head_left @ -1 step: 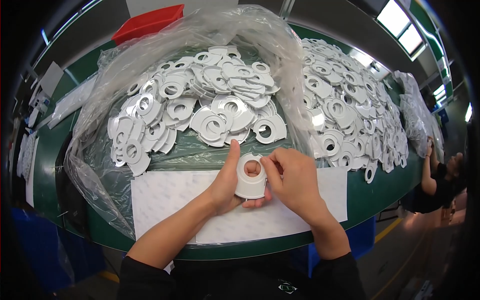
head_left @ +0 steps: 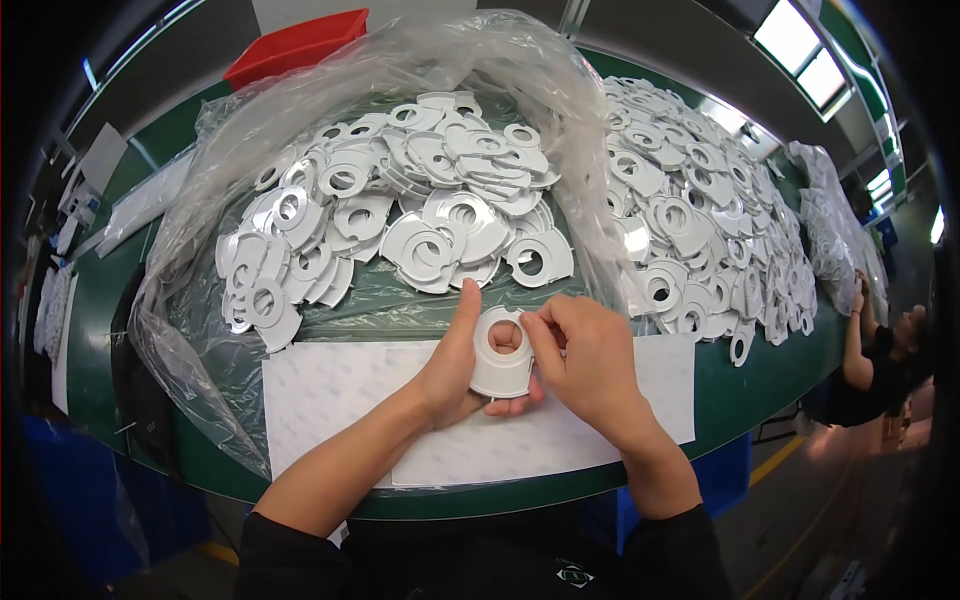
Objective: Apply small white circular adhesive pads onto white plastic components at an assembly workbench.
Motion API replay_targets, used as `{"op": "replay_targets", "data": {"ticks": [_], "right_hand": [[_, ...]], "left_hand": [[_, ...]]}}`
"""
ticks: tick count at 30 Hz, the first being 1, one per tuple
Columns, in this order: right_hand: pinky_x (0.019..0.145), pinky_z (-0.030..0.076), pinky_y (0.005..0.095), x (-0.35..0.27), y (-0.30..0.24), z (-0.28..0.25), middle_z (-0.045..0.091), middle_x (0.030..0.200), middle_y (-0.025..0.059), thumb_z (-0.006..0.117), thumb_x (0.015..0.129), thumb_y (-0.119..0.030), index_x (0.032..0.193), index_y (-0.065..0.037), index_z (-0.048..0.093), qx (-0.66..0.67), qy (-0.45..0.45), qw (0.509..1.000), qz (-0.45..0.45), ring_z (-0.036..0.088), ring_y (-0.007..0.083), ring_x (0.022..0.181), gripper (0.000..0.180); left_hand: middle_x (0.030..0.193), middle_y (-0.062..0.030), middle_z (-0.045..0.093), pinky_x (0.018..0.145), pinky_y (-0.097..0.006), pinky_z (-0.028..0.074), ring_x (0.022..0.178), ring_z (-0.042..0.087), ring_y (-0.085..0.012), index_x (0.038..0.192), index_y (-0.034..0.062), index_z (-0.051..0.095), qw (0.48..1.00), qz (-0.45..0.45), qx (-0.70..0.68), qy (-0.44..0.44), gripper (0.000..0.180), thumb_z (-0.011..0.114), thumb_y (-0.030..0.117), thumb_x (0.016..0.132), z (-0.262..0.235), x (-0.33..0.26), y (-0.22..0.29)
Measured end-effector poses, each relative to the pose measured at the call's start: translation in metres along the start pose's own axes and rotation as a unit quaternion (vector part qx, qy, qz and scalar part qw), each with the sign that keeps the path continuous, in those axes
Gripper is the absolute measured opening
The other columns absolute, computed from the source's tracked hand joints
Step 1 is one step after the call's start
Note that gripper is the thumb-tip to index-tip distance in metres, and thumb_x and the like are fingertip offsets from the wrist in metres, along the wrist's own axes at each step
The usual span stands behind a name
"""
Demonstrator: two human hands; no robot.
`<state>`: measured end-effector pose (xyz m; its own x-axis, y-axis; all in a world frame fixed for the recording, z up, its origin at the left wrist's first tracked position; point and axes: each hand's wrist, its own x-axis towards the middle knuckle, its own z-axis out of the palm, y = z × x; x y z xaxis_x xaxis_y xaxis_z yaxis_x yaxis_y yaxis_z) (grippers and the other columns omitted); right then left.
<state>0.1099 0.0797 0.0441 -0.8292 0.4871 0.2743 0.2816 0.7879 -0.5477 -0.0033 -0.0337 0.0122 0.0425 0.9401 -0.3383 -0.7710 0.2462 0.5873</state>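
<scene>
A white plastic part (head_left: 484, 376) with a large round hole and a flat lower edge is held above the paper in front of me. My left hand (head_left: 452, 372) cradles it from the left, thumb up along its side and fingers behind it, showing through the hole and below. At the part's upper right rim, my right hand (head_left: 590, 360) pinches with thumb and forefinger, its other fingers curled in. Whether something small sits in that pinch is hidden. Beyond my hands lies a heap of similar white parts (head_left: 425, 255) on clear plastic sheeting (head_left: 185, 290).
White paper sheets (head_left: 330, 400) cover the front of the green table (head_left: 560, 488). A second large heap of white parts (head_left: 700, 200) spreads to the right. At the back stands a red bin (head_left: 297, 48). Another person (head_left: 860, 350) is at the far right; a blue bin (head_left: 735, 478) sits below the table edge.
</scene>
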Motion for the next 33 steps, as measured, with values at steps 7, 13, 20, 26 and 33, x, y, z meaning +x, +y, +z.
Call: {"op": "replay_targets", "data": {"ticks": [7,13,20,26,33], "right_hand": [[0.049,0.038,0.0264,0.017,0.029,0.001,0.054,0.06,0.0001,0.062,0.089,-0.02,0.075,-0.002,0.059,0.306,0.005,0.948,0.09,0.05,0.0102,0.054,0.023],[0.06,0.04,0.0163,0.03,0.053,-0.049,0.06,0.101,0.0026,0.052,0.095,-0.023,0.11,-0.004,0.057,0.671,0.282,0.667,0.156,0.05,0.0048,0.075,0.025],[0.067,0.047,0.0288,0.008,0.006,0.002,0.066,0.089,0.0051,0.064,0.084,-0.009,0.109,-0.006,0.061,0.349,-0.009,0.937,-0.008,0.058,0.0133,0.079,0.025],[0.082,0.046,0.0364,-0.012,-0.013,0.03,0.057,0.104,0.0097,0.072,0.076,-0.018,0.109,-0.005,0.059,0.101,-0.166,0.953,-0.234,0.053,0.0282,0.096,0.038],[0.086,0.044,0.0369,-0.005,-0.007,0.02,0.052,0.107,0.0129,0.076,0.07,-0.02,0.112,-0.003,0.054,0.076,-0.215,0.964,-0.14,0.05,0.0311,0.101,0.05]], "left_hand": [[0.104,-0.0184,0.061,0.07,-0.034,0.054,0.09,0.064,-0.0273,0.126,0.0033,0.045,0.998,0.049,-0.038,0.002,0.086,0.014,0.073,0.087,0.005,-0.008,0.005],[0.115,-0.0146,0.059,0.083,-0.034,0.051,0.106,0.058,-0.0237,0.127,0.0038,0.047,0.839,0.364,0.378,0.145,0.034,0.049,0.016,0.095,-0.016,-0.021,0.045],[0.142,-0.0068,0.04,0.108,-0.042,0.027,0.132,0.032,-0.0318,0.131,0.0111,0.047,0.423,0.332,0.797,0.276,0.049,0.047,-0.005,0.084,-0.057,-0.029,0.052],[0.135,-0.0084,0.044,0.103,-0.04,0.033,0.127,0.036,-0.0316,0.13,0.0106,0.047,0.446,0.347,0.778,0.274,0.053,0.059,0.0,0.08,-0.056,-0.018,0.052],[0.099,-0.0095,0.057,0.077,-0.036,0.044,0.089,0.052,-0.0267,0.103,0.0024,0.058,0.48,0.385,0.704,0.355,0.031,0.069,0.006,0.075,-0.053,-0.024,0.052]]}}
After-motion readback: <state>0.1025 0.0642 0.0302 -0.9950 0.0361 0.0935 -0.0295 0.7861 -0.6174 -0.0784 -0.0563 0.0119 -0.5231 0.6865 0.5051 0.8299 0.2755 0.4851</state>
